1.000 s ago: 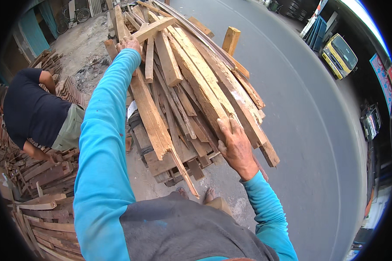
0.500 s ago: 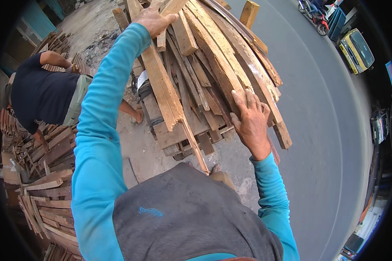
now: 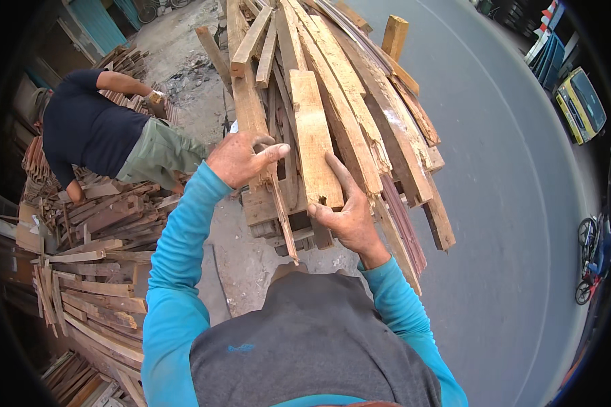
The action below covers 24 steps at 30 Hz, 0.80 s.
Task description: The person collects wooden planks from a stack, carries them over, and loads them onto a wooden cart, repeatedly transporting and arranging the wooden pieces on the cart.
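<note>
A big stack of rough wooden beams and boards (image 3: 349,88) lies in front of me. My right hand (image 3: 352,220) grips the near end of a pale, squared wooden plank (image 3: 312,136), thumb at its end and a finger along its right side. To the left, my left hand (image 3: 243,161) is over the lower part of a long beam (image 3: 248,102), thumb and index finger apart and pointing right; its other fingers are partly hidden. A splintered strip (image 3: 283,220) juts toward me from below that hand. Two short wooden blocks (image 3: 252,42) rest on top farther back.
At the left, a person in a dark shirt (image 3: 91,129) bends over heaps of scrap wood (image 3: 108,220). A grey road (image 3: 482,169) runs along the right side, with a yellow vehicle (image 3: 581,105) and a motorbike (image 3: 590,261) beyond it.
My left hand has come back toward me from the far end of the stack. My right hand has shifted left from a beam onto the pale plank, which now lies nearer.
</note>
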{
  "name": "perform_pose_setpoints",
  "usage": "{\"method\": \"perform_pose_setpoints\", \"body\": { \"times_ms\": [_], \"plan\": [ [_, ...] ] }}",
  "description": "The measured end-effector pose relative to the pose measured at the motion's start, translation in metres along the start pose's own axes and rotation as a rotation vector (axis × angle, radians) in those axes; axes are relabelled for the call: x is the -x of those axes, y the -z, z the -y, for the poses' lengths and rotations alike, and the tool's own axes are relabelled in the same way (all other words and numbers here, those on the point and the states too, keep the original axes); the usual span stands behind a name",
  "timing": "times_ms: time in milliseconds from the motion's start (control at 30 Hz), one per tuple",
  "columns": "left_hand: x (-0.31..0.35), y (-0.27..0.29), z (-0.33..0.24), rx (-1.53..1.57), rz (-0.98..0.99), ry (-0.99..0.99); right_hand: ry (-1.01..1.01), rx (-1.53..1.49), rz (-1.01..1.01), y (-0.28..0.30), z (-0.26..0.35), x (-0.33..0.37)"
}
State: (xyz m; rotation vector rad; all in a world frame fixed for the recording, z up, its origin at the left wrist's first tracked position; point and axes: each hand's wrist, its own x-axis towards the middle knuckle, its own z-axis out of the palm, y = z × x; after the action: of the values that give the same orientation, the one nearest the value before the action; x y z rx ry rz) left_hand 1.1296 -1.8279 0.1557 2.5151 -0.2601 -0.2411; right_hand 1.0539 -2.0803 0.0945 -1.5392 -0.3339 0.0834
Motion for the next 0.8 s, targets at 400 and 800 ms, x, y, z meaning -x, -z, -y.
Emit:
{"method": "perform_pose_setpoints", "body": {
  "times_ms": [400,800],
  "plan": [
    [-0.206,0.051,0.087,-0.333,-0.59,0.173,0.115,0.529,0.162,-0.034,-0.098,0.006],
    [-0.185,0.086,0.101,0.88,-0.653,0.07,0.057,1.083,0.108,-0.028,-0.081,-0.003]
  ]
}}
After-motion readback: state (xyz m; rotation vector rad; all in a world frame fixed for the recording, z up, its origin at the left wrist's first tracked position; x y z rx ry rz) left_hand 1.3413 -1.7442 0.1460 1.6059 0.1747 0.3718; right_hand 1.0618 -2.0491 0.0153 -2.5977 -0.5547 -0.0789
